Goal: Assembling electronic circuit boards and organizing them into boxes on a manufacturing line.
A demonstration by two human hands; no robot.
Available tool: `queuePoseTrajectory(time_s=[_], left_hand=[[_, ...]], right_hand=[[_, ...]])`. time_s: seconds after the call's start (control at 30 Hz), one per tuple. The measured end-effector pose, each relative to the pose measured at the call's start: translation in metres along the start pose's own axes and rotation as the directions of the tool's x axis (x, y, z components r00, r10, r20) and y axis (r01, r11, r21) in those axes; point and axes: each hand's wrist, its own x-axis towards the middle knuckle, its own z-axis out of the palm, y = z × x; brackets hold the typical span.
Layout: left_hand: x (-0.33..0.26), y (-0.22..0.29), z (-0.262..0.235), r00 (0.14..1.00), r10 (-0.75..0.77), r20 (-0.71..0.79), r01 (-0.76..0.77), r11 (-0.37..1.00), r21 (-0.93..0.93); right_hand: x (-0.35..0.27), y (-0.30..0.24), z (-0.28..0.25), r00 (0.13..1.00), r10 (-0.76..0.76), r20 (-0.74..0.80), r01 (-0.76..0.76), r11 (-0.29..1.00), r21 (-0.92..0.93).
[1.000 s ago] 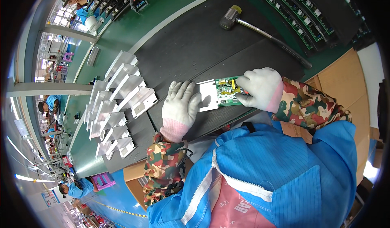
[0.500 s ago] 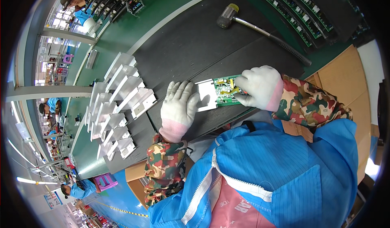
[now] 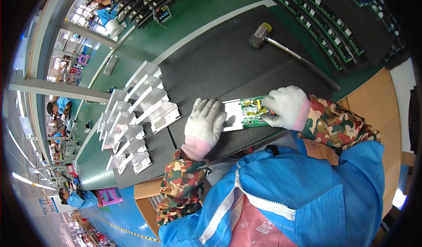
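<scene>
A green circuit board with yellow-wrapped and other small parts lies in a flat silver metal bracket on the black mat. My right hand, in a white glove with a pink cuff, is closed over the board's right end, thumb and fingers gripping it. A bit of red shows by the fingertips; its kind is hidden. My left hand, gloved the same way, lies flat against the bracket's left end, fingers stretched out and the thumb beside the metal.
Rows of silver angled metal brackets stand to the left. Beyond my hands lies a mallet with a black grip. Racked circuit boards fill the far right. A cardboard box sits by my left forearm. Other people work at the far left.
The whole view has shifted, so the mat, brackets and mallet appear lower and slightly to the right. Both hands keep about the same hold and place on the board and bracket.
</scene>
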Motion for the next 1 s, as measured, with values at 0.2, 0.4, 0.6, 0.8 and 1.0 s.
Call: queuePoseTrajectory(time_s=[0.2,0.4,0.6,0.8,1.0], left_hand=[[0.002,0.001,-0.002,0.999,0.047,-0.005,-0.047,0.999,-0.011],[0.007,0.003,-0.007,0.999,0.039,0.000,-0.039,0.998,-0.052],[-0.008,-0.019,-0.019,0.997,-0.077,-0.024,0.060,0.908,-0.414],[-0.028,-0.050,0.014,0.965,-0.250,0.085,0.212,0.541,-0.814],[-0.024,-0.036,0.021,0.936,-0.333,0.111,0.141,0.068,-0.988]], right_hand=[[-0.001,-0.001,0.001,0.999,-0.035,0.003,0.035,0.999,-0.025],[0.017,-0.024,0.026,0.995,-0.005,-0.095,0.004,1.000,-0.014],[0.029,-0.012,0.012,0.998,-0.006,-0.057,0.016,0.985,0.174],[0.006,0.004,0.059,0.969,-0.184,-0.163,0.200,0.976,0.086],[0.005,0.000,0.070,0.986,-0.047,-0.158,0.096,0.945,0.313]])
